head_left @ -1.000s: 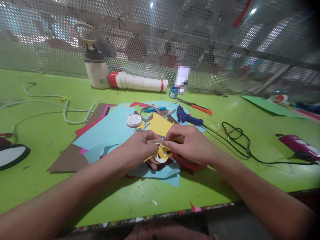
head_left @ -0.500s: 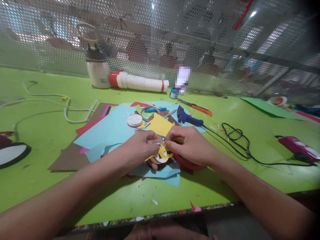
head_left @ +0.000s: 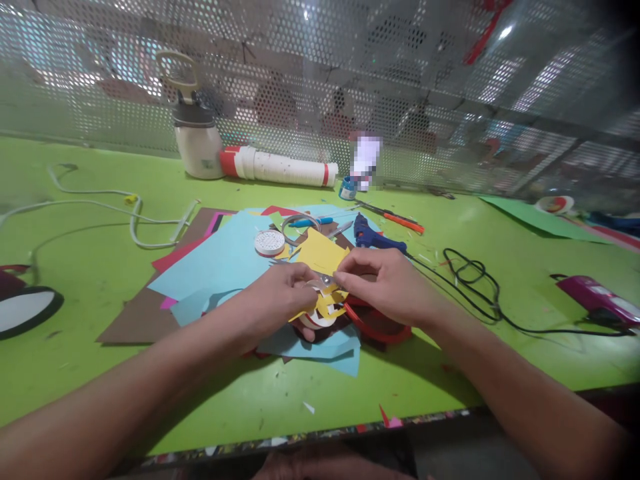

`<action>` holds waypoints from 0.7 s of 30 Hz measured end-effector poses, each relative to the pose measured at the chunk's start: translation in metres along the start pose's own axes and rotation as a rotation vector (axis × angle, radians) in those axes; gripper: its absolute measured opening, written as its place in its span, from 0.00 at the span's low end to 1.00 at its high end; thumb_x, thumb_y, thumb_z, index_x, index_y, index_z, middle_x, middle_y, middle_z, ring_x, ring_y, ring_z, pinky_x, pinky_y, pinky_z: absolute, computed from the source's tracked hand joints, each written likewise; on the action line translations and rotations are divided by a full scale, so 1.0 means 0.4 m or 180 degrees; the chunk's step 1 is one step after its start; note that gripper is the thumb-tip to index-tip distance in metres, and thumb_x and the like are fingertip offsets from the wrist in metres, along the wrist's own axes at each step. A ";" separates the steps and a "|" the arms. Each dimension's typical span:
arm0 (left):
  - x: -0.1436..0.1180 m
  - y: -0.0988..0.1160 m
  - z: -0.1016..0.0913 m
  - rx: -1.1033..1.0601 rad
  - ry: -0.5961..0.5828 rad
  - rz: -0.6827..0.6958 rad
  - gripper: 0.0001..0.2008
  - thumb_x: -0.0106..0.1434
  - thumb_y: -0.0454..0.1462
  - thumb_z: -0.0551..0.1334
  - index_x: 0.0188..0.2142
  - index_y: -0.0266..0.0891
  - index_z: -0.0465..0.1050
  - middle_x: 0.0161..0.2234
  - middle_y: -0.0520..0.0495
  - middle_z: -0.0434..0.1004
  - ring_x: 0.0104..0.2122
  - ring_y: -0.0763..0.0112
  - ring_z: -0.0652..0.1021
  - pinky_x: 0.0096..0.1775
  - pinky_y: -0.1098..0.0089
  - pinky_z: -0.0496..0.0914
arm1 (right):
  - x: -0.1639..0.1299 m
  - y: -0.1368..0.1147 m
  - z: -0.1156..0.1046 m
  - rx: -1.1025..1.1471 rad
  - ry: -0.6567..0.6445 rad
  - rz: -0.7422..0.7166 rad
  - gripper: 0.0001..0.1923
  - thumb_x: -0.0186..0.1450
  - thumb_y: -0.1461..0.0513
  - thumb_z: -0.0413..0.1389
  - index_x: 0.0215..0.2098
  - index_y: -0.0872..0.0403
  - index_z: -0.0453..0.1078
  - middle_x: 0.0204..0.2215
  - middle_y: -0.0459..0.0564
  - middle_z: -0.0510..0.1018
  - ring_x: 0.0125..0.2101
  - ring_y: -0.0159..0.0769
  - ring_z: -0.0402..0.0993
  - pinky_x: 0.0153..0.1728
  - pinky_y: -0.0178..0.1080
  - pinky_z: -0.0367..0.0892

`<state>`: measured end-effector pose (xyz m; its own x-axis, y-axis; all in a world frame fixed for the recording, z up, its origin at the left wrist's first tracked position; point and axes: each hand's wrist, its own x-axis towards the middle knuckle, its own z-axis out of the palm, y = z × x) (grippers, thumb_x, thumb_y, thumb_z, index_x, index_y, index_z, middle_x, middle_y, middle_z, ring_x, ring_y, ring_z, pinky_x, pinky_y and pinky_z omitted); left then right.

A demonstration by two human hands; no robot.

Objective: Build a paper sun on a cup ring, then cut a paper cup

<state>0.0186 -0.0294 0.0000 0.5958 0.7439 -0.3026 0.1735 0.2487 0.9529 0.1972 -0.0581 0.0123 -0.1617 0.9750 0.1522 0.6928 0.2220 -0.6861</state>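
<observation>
I see both my hands meeting over the pile of coloured paper sheets [head_left: 220,263] on the green tabletop [head_left: 90,267]. The small yellow-and-white paper cutout [head_left: 323,308] sits right between them, its length running roughly left to right. My left hand [head_left: 280,297] is pinched shut on its left edge, and my right hand [head_left: 387,287] pinches the top right part, fingertips nearly touching. Neither hand is nearer. A red ring [head_left: 383,327] lies just under my right hand, and a blue glue gun [head_left: 373,235] lies beyond.
</observation>
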 end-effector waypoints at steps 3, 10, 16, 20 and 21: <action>0.000 0.001 0.000 -0.0129 -0.0062 -0.0007 0.05 0.51 0.31 0.59 0.31 0.36 0.68 0.21 0.45 0.77 0.17 0.71 0.73 0.23 0.69 0.71 | 0.003 0.004 -0.010 0.0106 0.0170 0.0038 0.08 0.62 0.61 0.55 0.27 0.57 0.73 0.25 0.47 0.77 0.26 0.32 0.70 0.29 0.34 0.65; -0.006 0.009 0.005 -0.0436 0.0347 0.0057 0.09 0.50 0.29 0.60 0.34 0.37 0.67 0.19 0.50 0.75 0.18 0.72 0.73 0.24 0.72 0.69 | 0.001 0.022 -0.009 0.0396 0.0377 0.0019 0.12 0.63 0.57 0.55 0.28 0.57 0.73 0.27 0.48 0.77 0.28 0.33 0.70 0.30 0.36 0.65; 0.011 -0.005 -0.002 -0.0463 0.0373 0.0069 0.11 0.49 0.32 0.63 0.35 0.38 0.68 0.23 0.48 0.77 0.21 0.67 0.77 0.27 0.68 0.71 | -0.001 0.025 0.000 0.0453 0.0418 -0.0125 0.08 0.63 0.60 0.56 0.29 0.56 0.73 0.30 0.49 0.75 0.31 0.35 0.71 0.34 0.38 0.67; 0.009 -0.007 -0.003 -0.0493 0.0364 0.0135 0.13 0.48 0.34 0.64 0.36 0.38 0.68 0.25 0.48 0.77 0.22 0.66 0.78 0.28 0.68 0.71 | 0.003 0.036 0.007 0.0690 0.0394 0.0031 0.09 0.63 0.58 0.56 0.36 0.56 0.72 0.33 0.51 0.77 0.34 0.37 0.74 0.36 0.39 0.70; 0.006 -0.004 -0.002 -0.0513 0.0352 0.0161 0.13 0.48 0.34 0.64 0.36 0.38 0.67 0.25 0.48 0.77 0.23 0.67 0.78 0.28 0.68 0.70 | 0.005 0.040 0.009 0.0796 0.0376 0.0104 0.10 0.63 0.57 0.56 0.39 0.55 0.72 0.34 0.51 0.78 0.35 0.38 0.75 0.37 0.40 0.70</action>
<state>0.0193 -0.0276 -0.0024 0.5093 0.8193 -0.2633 0.0125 0.2989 0.9542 0.2055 -0.0528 -0.0008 -0.0488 0.9788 0.1990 0.4988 0.1964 -0.8441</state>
